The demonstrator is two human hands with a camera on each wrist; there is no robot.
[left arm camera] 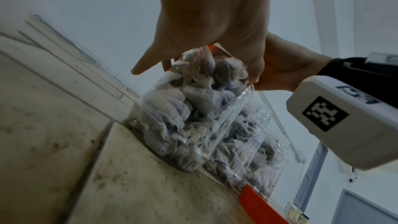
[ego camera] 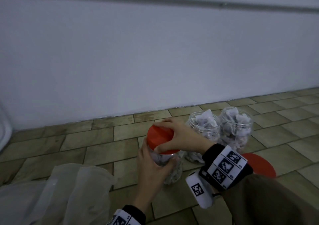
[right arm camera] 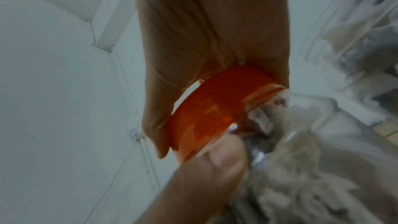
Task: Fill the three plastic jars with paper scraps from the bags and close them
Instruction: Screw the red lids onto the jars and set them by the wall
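Here, on the tiled floor (ego camera: 96, 138): near jar (ego camera: 172, 171) stuffed with paper scraps (left arm camera: 172, 122), left hand (ego camera: 151, 169) curled round its body, right hand (ego camera: 181, 138) clamped over the red lid (ego camera: 160, 138) on its mouth, seemingly slightly askew. Behind, two filled open jars (ego camera: 203, 126) side by side. Loose red lid (ego camera: 259, 164) right, plastic bag (ego camera: 60, 195) left.
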